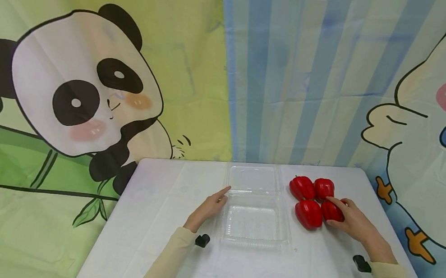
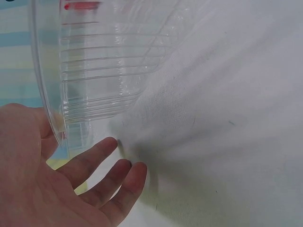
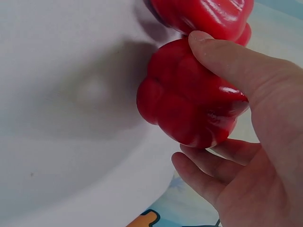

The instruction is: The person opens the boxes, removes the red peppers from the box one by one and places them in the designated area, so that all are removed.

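My right hand [image 1: 355,221] grips a red bell pepper [image 3: 189,94], thumb on one side and fingers on the other. Three more red bell peppers stand close by: a back-left one [image 1: 302,188], a back-right one [image 1: 324,189] and a front-left one [image 1: 308,214]. A clear plastic clamshell container [image 1: 255,240] lies opened on the table, its lid [image 1: 253,178] folded back toward the wall. At the container's left edge, near the hinge, my left hand [image 1: 209,206] touches the rim with loosely extended fingers [image 2: 128,187]. Part of that hand is behind the clear rim in the left wrist view.
A white-covered table [image 1: 163,237] bears everything, its back edge against a printed cloth with a panda [image 1: 85,52] and blue stripes. Its right edge runs near my right forearm. Small black camera parts [image 1: 202,240] sit at both wrists.
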A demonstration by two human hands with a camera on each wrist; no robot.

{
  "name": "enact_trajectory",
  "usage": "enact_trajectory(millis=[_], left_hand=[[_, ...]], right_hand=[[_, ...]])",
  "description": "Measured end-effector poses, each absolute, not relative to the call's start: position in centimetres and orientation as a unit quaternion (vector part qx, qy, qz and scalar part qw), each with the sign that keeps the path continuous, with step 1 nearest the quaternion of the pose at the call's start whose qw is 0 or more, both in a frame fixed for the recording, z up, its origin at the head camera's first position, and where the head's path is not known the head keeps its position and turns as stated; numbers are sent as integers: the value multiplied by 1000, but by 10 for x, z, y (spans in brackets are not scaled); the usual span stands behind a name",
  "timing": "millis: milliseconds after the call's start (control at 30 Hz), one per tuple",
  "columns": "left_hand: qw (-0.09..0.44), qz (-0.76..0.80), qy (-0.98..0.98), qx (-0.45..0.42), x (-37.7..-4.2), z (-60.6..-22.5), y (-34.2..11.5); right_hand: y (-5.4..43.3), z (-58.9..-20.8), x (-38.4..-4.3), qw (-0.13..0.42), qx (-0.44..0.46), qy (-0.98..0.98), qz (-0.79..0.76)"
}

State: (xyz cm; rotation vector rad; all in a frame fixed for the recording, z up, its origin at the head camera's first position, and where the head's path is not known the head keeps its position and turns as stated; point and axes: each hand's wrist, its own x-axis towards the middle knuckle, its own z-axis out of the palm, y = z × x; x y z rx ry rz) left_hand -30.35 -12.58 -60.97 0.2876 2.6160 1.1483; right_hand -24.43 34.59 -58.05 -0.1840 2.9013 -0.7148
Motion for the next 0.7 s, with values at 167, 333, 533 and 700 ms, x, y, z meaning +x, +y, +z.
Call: enact_trajectory(millis=[167, 333, 533, 700], left_hand=[[136, 396, 903, 96, -303, -609, -126], [136, 395, 904, 93, -303, -610, -125], [137, 396, 904, 89, -303, -612, -125], [136, 395, 904, 89, -303, -609, -125]], right_hand=[[346, -587, -247, 77, -56, 968, -233], [344, -592, -248, 73, -54, 971, -222], [339, -591, -248, 63, -52, 976, -204], [335, -591, -248, 54, -50, 979, -190]])
